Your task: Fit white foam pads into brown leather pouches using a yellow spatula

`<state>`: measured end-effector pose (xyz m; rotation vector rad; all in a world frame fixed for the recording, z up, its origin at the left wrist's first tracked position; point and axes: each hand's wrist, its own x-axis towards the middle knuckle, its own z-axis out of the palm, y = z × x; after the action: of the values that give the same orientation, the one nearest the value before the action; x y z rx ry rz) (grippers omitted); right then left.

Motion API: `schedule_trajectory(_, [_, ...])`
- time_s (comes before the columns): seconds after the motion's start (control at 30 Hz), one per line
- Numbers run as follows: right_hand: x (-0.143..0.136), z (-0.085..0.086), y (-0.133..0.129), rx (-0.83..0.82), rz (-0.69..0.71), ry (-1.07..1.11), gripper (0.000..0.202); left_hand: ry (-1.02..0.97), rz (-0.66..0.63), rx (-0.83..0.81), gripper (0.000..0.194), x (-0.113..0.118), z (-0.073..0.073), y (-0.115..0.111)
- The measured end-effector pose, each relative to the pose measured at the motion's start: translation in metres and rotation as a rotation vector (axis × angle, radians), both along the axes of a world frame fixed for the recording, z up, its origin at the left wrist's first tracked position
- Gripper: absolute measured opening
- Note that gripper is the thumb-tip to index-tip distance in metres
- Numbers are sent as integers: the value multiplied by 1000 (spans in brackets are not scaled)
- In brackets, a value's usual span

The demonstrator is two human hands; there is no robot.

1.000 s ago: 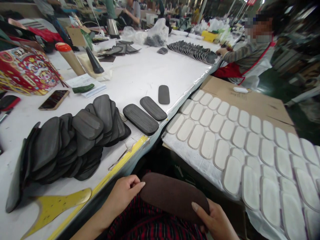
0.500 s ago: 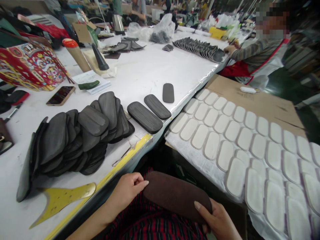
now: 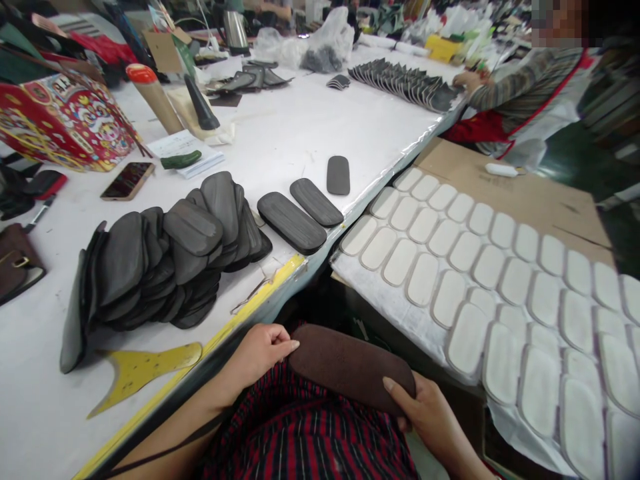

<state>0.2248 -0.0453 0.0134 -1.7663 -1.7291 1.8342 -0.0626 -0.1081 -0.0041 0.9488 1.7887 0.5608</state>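
A dark brown oval leather piece (image 3: 347, 367) with rounded ends lies across my lap. Its left end is pinched between the thumb and curled fingers of my left hand (image 3: 263, 353). My right hand (image 3: 427, 403) grips the opposite end, thumb on top and fingers underneath, mostly hidden. On the table ahead, two dark grey oval pieces, a larger one (image 3: 291, 223) and a narrower one (image 3: 316, 202), lie side by side near the edge. A smaller grey piece (image 3: 338, 175) rests just beyond them. To their left spreads a heap of similar dark pieces (image 3: 193, 227).
At right, a board (image 3: 345, 267) carries rows of pale-faced oval pieces (image 3: 467, 343). A yellow template (image 3: 145, 373) lies near the table's front edge. Farther back are a phone (image 3: 127, 181), a red patterned box (image 3: 75, 123) and a co-worker's hand (image 3: 470, 81) beside stacked pieces (image 3: 400, 85).
The view has shifted slightly, and both hands and the brown leather piece appear a little higher in it. My grip on both ends looks the same.
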Motion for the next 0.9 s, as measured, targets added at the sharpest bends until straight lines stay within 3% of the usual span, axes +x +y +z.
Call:
schedule_trajectory(0.23, [-2, 3, 0, 18, -11, -5, 32, -46, 56, -13, 28, 4, -1, -1])
schedule_trajectory(0.53, [-2, -5, -1, -5, -35, 17, 32, 19, 37, -10, 29, 6, -2, 0])
schedule_trajectory(0.9, [0, 0, -2, -62, -48, 24, 33, -37, 29, -86, 32, 7, -2, 4])
